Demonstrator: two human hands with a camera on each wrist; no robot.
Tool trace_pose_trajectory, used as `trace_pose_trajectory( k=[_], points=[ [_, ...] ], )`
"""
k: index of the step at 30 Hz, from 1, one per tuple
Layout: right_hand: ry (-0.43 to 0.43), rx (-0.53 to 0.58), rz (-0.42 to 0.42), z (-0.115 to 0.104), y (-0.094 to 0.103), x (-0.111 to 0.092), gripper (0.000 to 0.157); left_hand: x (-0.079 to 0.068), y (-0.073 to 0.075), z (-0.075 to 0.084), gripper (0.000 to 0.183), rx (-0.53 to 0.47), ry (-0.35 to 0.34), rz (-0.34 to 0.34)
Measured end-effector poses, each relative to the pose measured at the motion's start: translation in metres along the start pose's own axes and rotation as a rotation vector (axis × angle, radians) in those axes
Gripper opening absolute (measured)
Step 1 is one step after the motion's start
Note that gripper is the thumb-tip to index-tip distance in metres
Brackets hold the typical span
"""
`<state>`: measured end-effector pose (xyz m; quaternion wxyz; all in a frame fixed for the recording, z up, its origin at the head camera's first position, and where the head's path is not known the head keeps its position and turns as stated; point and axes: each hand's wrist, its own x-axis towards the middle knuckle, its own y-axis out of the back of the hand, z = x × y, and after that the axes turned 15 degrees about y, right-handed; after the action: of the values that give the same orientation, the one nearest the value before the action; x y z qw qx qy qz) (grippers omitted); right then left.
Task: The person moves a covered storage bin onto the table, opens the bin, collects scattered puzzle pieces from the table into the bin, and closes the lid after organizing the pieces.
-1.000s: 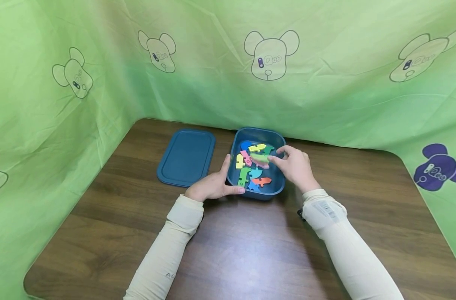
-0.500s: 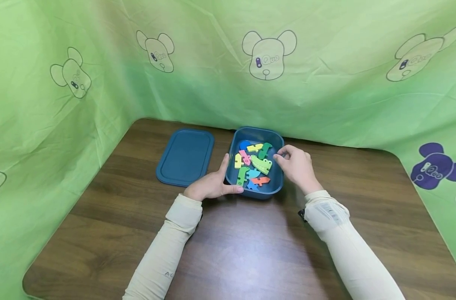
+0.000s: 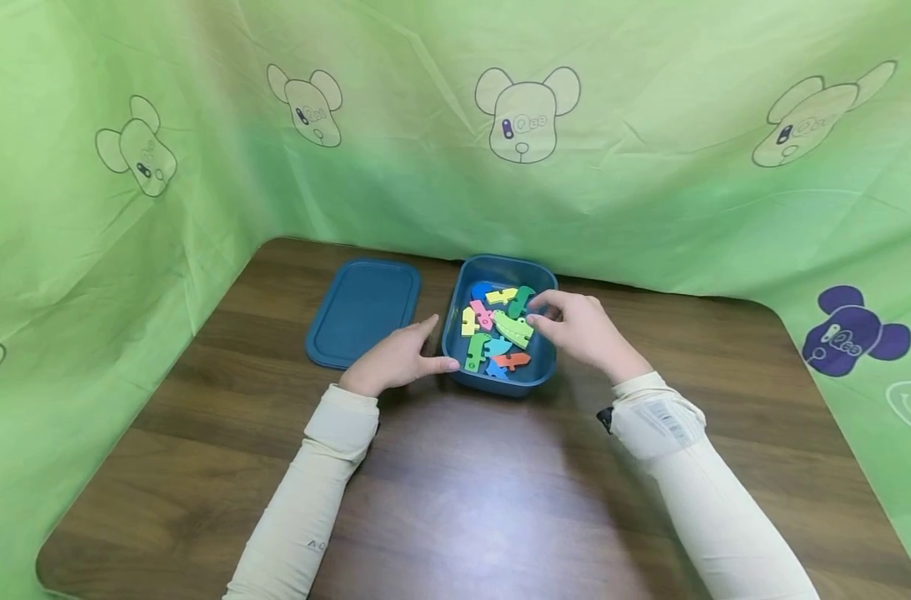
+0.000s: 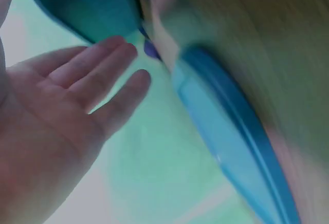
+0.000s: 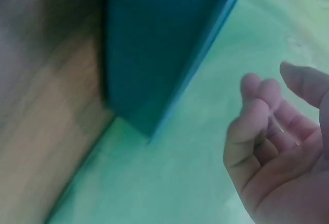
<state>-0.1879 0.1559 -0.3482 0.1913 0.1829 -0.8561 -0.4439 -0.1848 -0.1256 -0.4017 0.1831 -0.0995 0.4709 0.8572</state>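
A dark blue box (image 3: 493,386) holds several flat, notched, coloured pieces. On top of them lies a light green crocodile-shaped piece (image 3: 513,331), beside a dark green piece (image 3: 519,301) and a pink one (image 3: 482,315). My right hand (image 3: 581,330) hovers over the box's right rim, fingers loosely bent; the right wrist view shows the thumb apart from the fingers with nothing between. At the box's left front corner is my left hand (image 3: 397,360), thumb and fingers spread, its palm bare in the left wrist view.
The box's blue lid (image 3: 365,310) lies flat on the wooden table (image 3: 470,483), left of the box. A green printed cloth (image 3: 395,192) hangs along the back and both sides, close behind box and lid.
My right hand has let go of the crocodile piece, which now lies in the box. The left hand, earlier holding the box's front left corner, has drawn away to the left.
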Motion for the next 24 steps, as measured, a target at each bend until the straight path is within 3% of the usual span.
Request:
trace_pose_trajectory(
  k=[2, 6, 11, 13, 15, 18, 20, 24],
  points=[
    [0.024, -0.007, -0.032, -0.009, -0.001, 0.001, 0.027, -0.002, 0.008, -0.006, 0.081, 0.018, -0.027, 0.035],
    [0.094, -0.003, -0.062, -0.032, -0.009, 0.003, 0.027, -0.007, 0.024, -0.025, 0.036, 0.031, -0.113, 0.119],
    [0.234, 0.039, -0.037, -0.067, -0.029, 0.01, 0.019, -0.011, 0.044, -0.057, 0.036, 0.054, -0.169, 0.221],
    [0.273, 0.046, -0.031, -0.079, -0.043, 0.014, 0.017, -0.012, 0.05, -0.071, 0.024, 0.059, -0.163, 0.235],
    [0.28, 0.049, -0.053, -0.09, -0.059, 0.019, 0.018, -0.012, 0.055, -0.085, 0.019, 0.069, -0.149, 0.235],
    [0.264, 0.068, -0.122, -0.104, -0.087, 0.028, 0.022, -0.015, 0.061, -0.104, 0.037, 0.069, -0.098, 0.223],
    [0.237, 0.085, -0.187, -0.111, -0.103, 0.034, 0.029, -0.019, 0.065, -0.115, 0.04, 0.087, -0.026, 0.22],
    [0.144, 0.041, -0.302, -0.118, -0.132, 0.047, 0.049, -0.026, 0.068, -0.13, 0.068, 0.13, 0.139, 0.183]
  ],
)
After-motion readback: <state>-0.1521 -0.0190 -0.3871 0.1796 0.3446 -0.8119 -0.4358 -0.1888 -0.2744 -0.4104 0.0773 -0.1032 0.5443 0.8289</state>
